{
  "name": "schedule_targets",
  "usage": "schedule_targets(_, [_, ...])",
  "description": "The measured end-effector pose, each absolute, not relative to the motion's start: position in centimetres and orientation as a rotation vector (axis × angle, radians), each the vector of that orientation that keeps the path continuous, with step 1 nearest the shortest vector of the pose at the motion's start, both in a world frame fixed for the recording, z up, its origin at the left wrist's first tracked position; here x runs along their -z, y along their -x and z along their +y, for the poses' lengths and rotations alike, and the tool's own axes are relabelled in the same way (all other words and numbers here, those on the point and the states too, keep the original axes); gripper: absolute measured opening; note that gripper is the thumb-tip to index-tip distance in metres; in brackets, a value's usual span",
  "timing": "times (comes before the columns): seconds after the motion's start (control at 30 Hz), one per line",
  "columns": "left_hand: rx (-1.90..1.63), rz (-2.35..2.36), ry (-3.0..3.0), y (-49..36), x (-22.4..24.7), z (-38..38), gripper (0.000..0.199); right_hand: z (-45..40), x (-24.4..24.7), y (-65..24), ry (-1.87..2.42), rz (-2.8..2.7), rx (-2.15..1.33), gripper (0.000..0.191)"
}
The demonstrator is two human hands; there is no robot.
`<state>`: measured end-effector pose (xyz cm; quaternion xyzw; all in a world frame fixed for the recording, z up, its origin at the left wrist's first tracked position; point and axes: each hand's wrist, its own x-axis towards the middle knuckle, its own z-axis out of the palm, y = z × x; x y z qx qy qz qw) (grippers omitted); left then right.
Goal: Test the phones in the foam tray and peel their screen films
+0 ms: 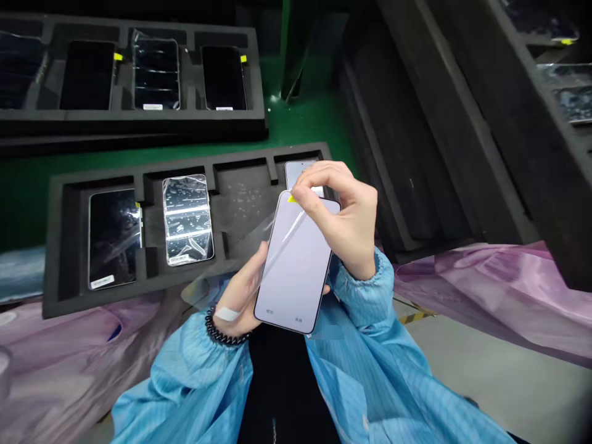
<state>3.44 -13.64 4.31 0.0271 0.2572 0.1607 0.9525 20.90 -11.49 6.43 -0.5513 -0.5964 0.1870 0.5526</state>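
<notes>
Holding: one lit phone (296, 265), frame centre, in my curled left hand (244, 288).
Pinching: my right hand (346, 213), thumb against finger, at one yellow tab (291, 198).
Near tray (58, 259), centre left: three phones (187, 231).
Far tray (161, 127), upper left: four phones (224, 77).

phone (293, 277) | scrn lit, pale lilac | tilted, in L hand (247, 287) | clr film (287, 235) part-lifted

The phone screen (291, 271) glows brightly while outer edges blur.
</notes>
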Motion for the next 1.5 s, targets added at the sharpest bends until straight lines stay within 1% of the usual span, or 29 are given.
schedule_targets(0.1, [-0.402, 0.619, -0.108, -3.3, -4.5, -14.0, 0.069, -11.3, -6.0, -20.7, 1.310, -1.372, -0.477, 0.018])
schedule_targets(0.2, [-0.480, 0.618, -0.119, -3.6, -4.8, -14.1, 0.073, -11.0, -5.6, -20.4, 1.328, -1.320, -0.529, 0.021])
schedule_targets(0.37, [-0.574, 0.635, -0.098, -4.2, -5.5, -13.9, 0.068, -10.8, -5.3, -20.1, 1.376, -1.242, -0.549, 0.033])
schedule_targets(0.5, [-0.566, 0.668, -0.092, -4.0, -5.7, -13.9, 0.066, -11.0, -5.3, -19.8, 1.390, -1.254, -0.534, 0.036])
schedule_targets(0.6, [-0.559, 0.666, -0.112, -3.8, -5.3, -14.1, 0.066, -10.7, -5.6, -19.7, 1.397, -1.236, -0.584, 0.037])
schedule_targets(0.67, [-0.563, 0.655, -0.136, -3.7, -5.1, -14.1, 0.066, -10.5, -5.9, -20.0, 1.322, -1.186, -0.681, 0.036])
schedule_targets(0.77, [-0.571, 0.653, -0.179, -3.4, -5.0, -13.8, 0.066, -10.4, -6.2, -21.2, 1.114, -0.999, -0.848, 0.043])
schedule_targets(0.83, [-0.605, 0.681, -0.210, -2.8, -5.0, -13.3, 0.067, -11.1, -6.1, -22.5, 1.062, -0.900, -0.823, 0.044])
schedule_targets(0.93, [-0.735, 0.762, -0.292, -1.7, -4.9, -11.7, 0.065, -12.8, -5.0, -24.3, 1.145, -0.859, -0.668, 0.037])
schedule_targets(1.03, [-0.841, 0.822, -0.420, -1.1, -4.4, -9.7, 0.060, -14.8, -3.3, -25.2, 1.197, -0.818, -0.660, 0.028])
schedule_targets(1.13, [-0.840, 0.863, -0.502, -1.6, -3.6, -7.9, 0.056, -16.0, -1.8, -25.2, 1.213, -0.835, -0.675, 0.022])
schedule_targets(1.23, [-0.826, 0.909, -0.579, -2.3, -2.6, -7.1, 0.061, -16.7, -0.9, -24.8, 1.284, -0.936, -0.674, 0.017])
schedule_targets(1.33, [-1.069, 1.067, -0.890, -1.9, -1.6, -7.7, 0.060, -17.2, -0.4, -24.6, 1.405, -1.139, -0.632, 0.021])
schedule_targets(1.4, [-1.253, 1.205, -1.350, -0.6, -1.2, -8.6, 0.056, -17.5, -0.1, -24.7, 1.490, -1.382, -0.520, 0.026])
schedule_targets(1.43, [-1.281, 1.254, -1.634, 0.4, -0.9, -9.1, 0.054, -17.6, 0.2, -24.8, 1.513, -1.519, -0.434, 0.028])
schedule_targets(1.5, [-1.156, 1.273, -2.186, 2.5, -0.4, -10.0, 0.050, -17.6, 0.7, -25.1, 1.510, -1.755, -0.262, 0.029])
